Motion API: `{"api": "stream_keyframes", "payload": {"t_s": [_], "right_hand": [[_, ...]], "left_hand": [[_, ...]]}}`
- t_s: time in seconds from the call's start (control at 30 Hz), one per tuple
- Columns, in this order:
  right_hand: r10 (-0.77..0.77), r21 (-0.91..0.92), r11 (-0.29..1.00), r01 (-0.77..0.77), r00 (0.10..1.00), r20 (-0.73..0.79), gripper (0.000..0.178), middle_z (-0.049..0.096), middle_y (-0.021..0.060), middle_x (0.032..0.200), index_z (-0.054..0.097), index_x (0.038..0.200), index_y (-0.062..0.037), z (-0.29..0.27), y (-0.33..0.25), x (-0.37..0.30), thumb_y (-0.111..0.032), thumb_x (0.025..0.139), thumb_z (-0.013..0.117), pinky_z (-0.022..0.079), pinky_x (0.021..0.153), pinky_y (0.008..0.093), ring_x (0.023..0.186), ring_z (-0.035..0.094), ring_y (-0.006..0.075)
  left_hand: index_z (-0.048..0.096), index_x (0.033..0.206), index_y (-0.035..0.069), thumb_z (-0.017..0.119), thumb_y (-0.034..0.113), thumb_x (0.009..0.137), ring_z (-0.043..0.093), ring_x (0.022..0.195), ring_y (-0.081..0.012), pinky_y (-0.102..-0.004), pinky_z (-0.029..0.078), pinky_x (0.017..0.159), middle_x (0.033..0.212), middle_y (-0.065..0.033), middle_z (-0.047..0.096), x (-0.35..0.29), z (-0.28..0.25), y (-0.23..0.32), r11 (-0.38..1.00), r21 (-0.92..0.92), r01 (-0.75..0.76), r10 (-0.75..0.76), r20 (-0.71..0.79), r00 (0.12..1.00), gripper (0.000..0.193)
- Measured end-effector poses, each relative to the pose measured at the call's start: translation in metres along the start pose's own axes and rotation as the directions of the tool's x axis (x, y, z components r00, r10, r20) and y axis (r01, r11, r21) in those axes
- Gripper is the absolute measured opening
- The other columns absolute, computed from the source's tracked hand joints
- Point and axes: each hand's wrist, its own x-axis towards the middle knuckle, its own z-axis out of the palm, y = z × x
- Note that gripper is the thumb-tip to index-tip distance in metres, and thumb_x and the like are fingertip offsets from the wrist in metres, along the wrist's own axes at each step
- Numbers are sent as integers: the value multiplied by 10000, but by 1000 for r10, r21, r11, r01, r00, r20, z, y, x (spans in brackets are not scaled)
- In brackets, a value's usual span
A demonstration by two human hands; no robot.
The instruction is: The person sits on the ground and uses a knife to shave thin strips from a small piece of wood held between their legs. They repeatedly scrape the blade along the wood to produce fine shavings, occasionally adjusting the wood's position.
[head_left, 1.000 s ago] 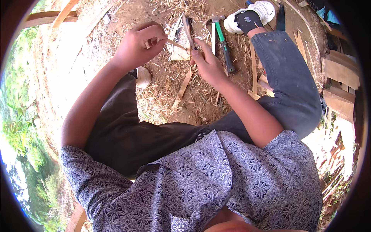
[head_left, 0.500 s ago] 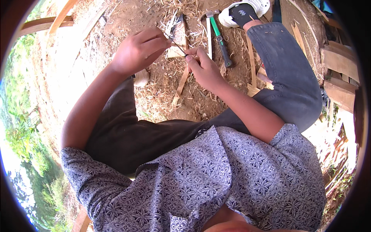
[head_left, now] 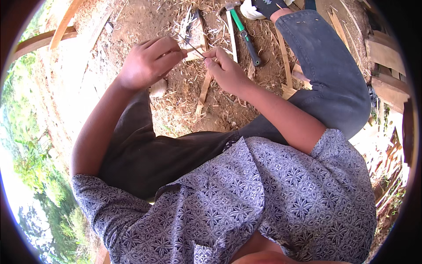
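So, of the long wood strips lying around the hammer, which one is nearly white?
The pale strip, just left of the hammer and almost alongside it. The right strip and the lower strip are both tan.

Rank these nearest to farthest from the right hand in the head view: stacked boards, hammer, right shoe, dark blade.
From the right hand:
1. Dark blade: in its grip.
2. Hammer: ahead, to the right.
3. Right shoe: at the top edge.
4. Stacked boards: at the far right.
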Motion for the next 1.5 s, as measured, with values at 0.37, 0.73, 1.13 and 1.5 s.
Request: {"api": "stream_keyframes", "payload": {"t_s": [0.37,0.73,1.13,1.5], "right_hand": [[-34,-40,999,34,999,8,245,510,2,655,500,1225,-64,2,-7,1,-268,1092,475,403,565,358,571,518,126],[13,-127,992,-19,999,-47,286,546,40,764,517,1251,-73,1,-7,-3,-307,1087,507,439,652,354,671,535,158],[35,-178,983,-40,999,-32,252,584,75,811,508,1220,-69,-1,0,7,-284,1090,496,456,648,381,663,569,188],[16,-222,975,-23,999,-35,277,652,97,843,503,1271,-94,-1,-3,8,-298,1084,504,484,675,384,698,638,210]], "left_hand": [[686,897,51,785,10,760,678,699,-177,-297,546,528,863,-40,644,4,-2,-3,1000,-22,-2,2,-13,1000,174],[700,913,84,789,78,793,687,716,-197,-330,578,557,873,-28,636,7,0,0,1000,-4,23,-24,-12,1000,150],[659,878,48,776,-5,745,671,691,-188,-313,553,544,851,-51,640,10,7,-2,1000,-20,-7,6,-42,999,185],[691,925,98,794,77,812,691,748,-186,-318,593,587,904,-21,647,6,1,-7,995,26,92,-92,-25,995,154]]}}
